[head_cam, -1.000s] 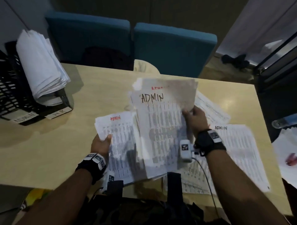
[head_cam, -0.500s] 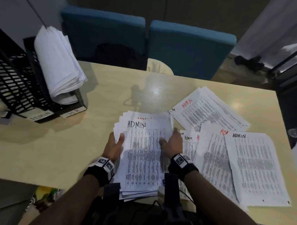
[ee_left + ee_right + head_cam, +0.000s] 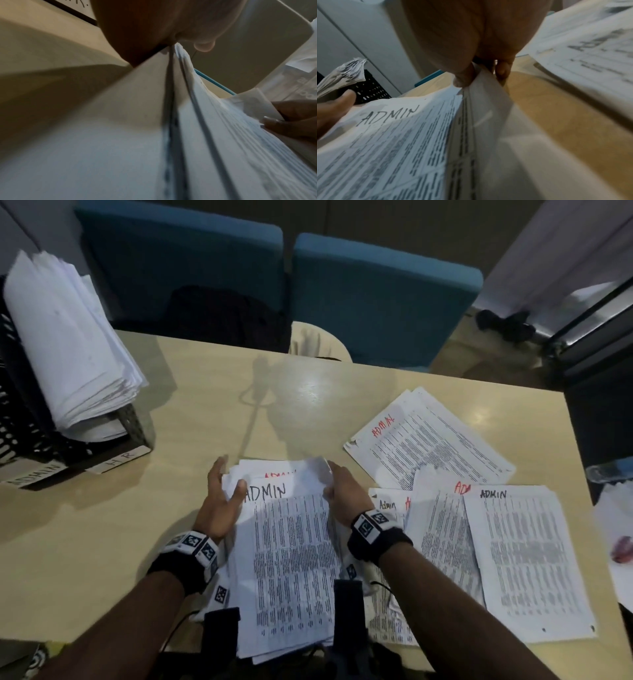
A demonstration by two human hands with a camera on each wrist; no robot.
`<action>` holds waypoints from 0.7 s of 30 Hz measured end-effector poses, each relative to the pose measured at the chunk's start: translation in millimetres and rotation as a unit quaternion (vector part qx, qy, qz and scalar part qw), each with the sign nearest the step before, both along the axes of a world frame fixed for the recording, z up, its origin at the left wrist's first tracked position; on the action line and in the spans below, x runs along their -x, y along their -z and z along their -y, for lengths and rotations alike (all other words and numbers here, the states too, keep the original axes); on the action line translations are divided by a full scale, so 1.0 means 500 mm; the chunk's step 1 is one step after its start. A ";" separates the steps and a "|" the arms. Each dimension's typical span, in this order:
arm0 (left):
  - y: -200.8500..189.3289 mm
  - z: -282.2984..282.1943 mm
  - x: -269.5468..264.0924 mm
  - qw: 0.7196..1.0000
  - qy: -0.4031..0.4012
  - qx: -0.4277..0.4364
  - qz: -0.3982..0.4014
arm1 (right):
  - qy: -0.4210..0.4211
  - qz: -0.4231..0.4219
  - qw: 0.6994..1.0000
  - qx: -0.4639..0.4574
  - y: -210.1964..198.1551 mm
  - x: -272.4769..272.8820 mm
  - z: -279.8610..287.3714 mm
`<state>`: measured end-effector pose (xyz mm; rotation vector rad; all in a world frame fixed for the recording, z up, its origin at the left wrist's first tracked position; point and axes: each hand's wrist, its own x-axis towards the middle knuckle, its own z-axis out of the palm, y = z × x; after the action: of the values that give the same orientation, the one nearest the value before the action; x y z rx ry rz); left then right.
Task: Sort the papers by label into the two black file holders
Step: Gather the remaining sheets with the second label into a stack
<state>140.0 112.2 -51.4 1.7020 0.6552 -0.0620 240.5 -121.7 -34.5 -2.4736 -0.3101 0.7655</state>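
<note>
— Which step?
— Squaring the ADMIN stack (image 3: 291,559) near the surface's front edge — left hand (image 3: 219,505) and right hand (image 3: 346,494) have fingers clamped on its sides
— Next?
— Probably lift it into the holder (image 3: 37,453) marked ADMIN, far left

Both forearms are bare, with no sleeves in view. Each wrist wears a wide black wristband: the left wristband (image 3: 186,561) carries a row of white squares printed with black fiducial markings, and the right wristband (image 3: 378,537) bears two similar white marker tags on its top. A small white camera module (image 3: 221,594) with a black square marking hangs beneath the left wrist, with a thin dark cable (image 3: 178,628) trailing from it.
</note>
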 end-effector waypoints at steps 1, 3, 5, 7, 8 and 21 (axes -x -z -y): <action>-0.002 -0.004 -0.003 1.000 0.005 0.001 0.012 | -0.018 0.019 1.000 0.012 0.004 -0.002 0.001; -0.006 -0.011 -0.025 1.000 0.007 -0.009 0.011 | -0.052 0.064 0.996 0.030 0.010 -0.008 0.000; -0.009 -0.012 -0.044 1.000 0.005 -0.022 0.019 | -0.035 0.069 0.997 0.032 0.010 -0.008 -0.006; -0.001 -0.009 -0.050 0.998 0.014 -0.046 0.042 | 0.038 0.058 0.997 0.018 0.011 0.005 -0.019; 0.006 -0.005 -0.045 0.996 0.020 -0.067 0.049 | 0.080 0.054 0.995 0.007 0.012 0.017 -0.026; -0.008 -0.001 -0.047 0.998 -0.004 -0.061 0.023 | 0.039 0.077 0.995 0.045 0.020 -0.021 -0.052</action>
<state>163.5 112.8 -47.6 1.8118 0.6436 0.0233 251.0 -95.8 -44.5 -2.6190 -0.2372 0.5678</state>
